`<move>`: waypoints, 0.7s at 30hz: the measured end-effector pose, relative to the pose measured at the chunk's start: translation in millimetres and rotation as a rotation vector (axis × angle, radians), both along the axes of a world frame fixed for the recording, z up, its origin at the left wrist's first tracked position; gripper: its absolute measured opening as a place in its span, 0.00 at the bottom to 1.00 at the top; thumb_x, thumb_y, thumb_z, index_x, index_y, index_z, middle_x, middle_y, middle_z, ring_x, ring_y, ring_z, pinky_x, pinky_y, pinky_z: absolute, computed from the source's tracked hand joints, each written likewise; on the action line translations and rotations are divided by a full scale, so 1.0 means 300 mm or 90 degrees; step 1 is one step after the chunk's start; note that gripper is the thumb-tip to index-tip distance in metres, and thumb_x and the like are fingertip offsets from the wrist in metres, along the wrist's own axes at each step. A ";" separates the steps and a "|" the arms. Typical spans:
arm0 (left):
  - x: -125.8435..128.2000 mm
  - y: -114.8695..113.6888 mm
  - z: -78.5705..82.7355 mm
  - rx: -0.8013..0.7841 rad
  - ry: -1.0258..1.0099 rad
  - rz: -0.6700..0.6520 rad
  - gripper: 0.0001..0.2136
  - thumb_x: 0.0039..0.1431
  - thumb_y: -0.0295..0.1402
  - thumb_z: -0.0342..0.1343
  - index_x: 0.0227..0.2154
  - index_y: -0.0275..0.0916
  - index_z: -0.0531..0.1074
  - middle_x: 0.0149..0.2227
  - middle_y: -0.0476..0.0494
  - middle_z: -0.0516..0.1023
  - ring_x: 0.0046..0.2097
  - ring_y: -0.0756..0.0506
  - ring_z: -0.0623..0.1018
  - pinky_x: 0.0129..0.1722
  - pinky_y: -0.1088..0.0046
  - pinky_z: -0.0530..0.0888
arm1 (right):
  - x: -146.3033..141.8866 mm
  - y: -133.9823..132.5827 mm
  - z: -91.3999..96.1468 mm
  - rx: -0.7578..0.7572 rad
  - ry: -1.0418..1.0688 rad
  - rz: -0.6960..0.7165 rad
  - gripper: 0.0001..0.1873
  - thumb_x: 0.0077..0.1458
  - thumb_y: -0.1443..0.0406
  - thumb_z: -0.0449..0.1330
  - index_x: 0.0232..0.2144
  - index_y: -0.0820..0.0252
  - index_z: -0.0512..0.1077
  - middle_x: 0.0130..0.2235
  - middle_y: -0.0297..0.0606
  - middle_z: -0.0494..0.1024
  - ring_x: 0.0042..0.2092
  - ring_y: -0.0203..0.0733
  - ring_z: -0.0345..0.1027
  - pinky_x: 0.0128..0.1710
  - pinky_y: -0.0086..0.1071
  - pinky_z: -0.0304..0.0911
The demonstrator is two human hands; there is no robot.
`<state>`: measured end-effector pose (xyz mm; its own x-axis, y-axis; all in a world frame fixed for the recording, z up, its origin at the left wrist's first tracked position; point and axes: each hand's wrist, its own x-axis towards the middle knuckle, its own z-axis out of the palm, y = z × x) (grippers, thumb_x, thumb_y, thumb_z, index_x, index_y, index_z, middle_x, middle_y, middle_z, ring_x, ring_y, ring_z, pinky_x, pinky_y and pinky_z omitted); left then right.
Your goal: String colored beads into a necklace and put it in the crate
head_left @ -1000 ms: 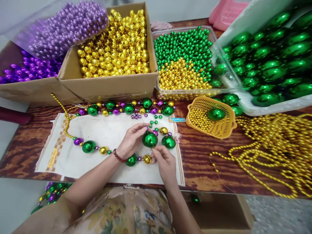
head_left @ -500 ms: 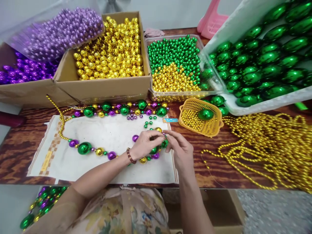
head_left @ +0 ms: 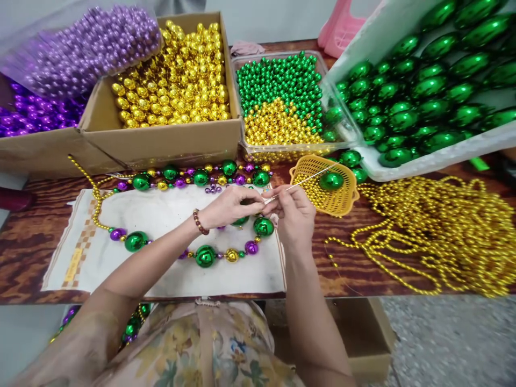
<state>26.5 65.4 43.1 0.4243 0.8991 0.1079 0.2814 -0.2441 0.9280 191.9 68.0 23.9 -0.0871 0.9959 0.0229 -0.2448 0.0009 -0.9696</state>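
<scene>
A long thin needle (head_left: 309, 178) slants up and right from my fingers. My right hand (head_left: 296, 215) pinches it between thumb and fingers. At its lower end, my left hand (head_left: 231, 207) has its fingertips closed; any thread there is too small to make out. Below both hands, a bead strand curves over the white cloth (head_left: 161, 279), with large green beads (head_left: 205, 256), gold beads (head_left: 232, 255) and purple beads (head_left: 251, 247). Part of the strand is hidden by my left hand and forearm. Loose small purple beads (head_left: 213, 190) lie behind my left hand.
A yellow basket (head_left: 342, 201) holds small gold beads and a green one. Behind stand a cardboard box (head_left: 169, 142) of gold beads, a clear tray (head_left: 298, 152) and a white foam box (head_left: 435, 161). Gold bead strings (head_left: 443, 236) are heaped right. A finished-looking strand (head_left: 200, 177) lies behind the cloth.
The needle now shows between my hands, which have risen slightly from the strand. My fingers have moved away from the beads at the strand's right end. The whole view has shifted a little.
</scene>
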 end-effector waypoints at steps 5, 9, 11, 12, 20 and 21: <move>-0.012 0.023 0.005 0.103 0.054 0.005 0.10 0.63 0.35 0.55 0.34 0.37 0.80 0.31 0.45 0.80 0.32 0.48 0.76 0.34 0.75 0.66 | 0.023 0.030 0.040 0.034 0.055 -0.024 0.16 0.59 0.50 0.61 0.36 0.54 0.64 0.25 0.25 0.73 0.21 0.32 0.70 0.19 0.22 0.62; -0.025 0.022 -0.050 0.160 0.060 0.048 0.10 0.65 0.37 0.55 0.36 0.38 0.79 0.34 0.45 0.80 0.35 0.48 0.77 0.37 0.73 0.69 | 0.043 0.031 0.059 0.032 0.078 0.017 0.16 0.54 0.53 0.68 0.36 0.57 0.71 0.29 0.29 0.76 0.25 0.33 0.73 0.20 0.23 0.66; -0.020 0.011 -0.096 0.192 0.057 0.085 0.11 0.65 0.38 0.55 0.37 0.37 0.78 0.35 0.44 0.80 0.36 0.47 0.77 0.38 0.72 0.70 | 0.050 0.021 0.080 0.043 0.091 0.028 0.15 0.56 0.54 0.67 0.33 0.58 0.71 0.27 0.29 0.75 0.23 0.33 0.71 0.18 0.23 0.65; -0.014 0.004 -0.122 0.205 0.061 0.102 0.11 0.65 0.39 0.55 0.37 0.37 0.78 0.34 0.44 0.80 0.36 0.47 0.77 0.38 0.72 0.70 | 0.054 0.014 0.099 0.057 0.101 0.026 0.14 0.57 0.55 0.67 0.32 0.58 0.71 0.25 0.28 0.74 0.21 0.32 0.70 0.17 0.22 0.64; 0.033 -0.061 -0.277 0.228 0.074 0.166 0.14 0.69 0.41 0.50 0.40 0.38 0.77 0.37 0.40 0.79 0.41 0.44 0.76 0.45 0.65 0.72 | 0.094 -0.042 0.299 0.253 0.149 -0.040 0.06 0.61 0.64 0.66 0.30 0.58 0.75 0.18 0.25 0.62 0.15 0.28 0.55 0.13 0.23 0.54; 0.028 -0.066 -0.280 0.224 0.074 0.161 0.14 0.69 0.41 0.50 0.40 0.38 0.77 0.38 0.40 0.79 0.43 0.44 0.76 0.47 0.64 0.72 | 0.089 -0.045 0.309 0.267 0.155 -0.037 0.06 0.61 0.64 0.66 0.31 0.58 0.76 0.18 0.25 0.62 0.15 0.28 0.54 0.12 0.23 0.54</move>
<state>34.8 45.5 -41.0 0.2228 0.8933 0.3903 0.4708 -0.4491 0.7593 218.5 54.6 116.6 0.0266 0.8994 0.4364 -0.4516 0.4003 -0.7974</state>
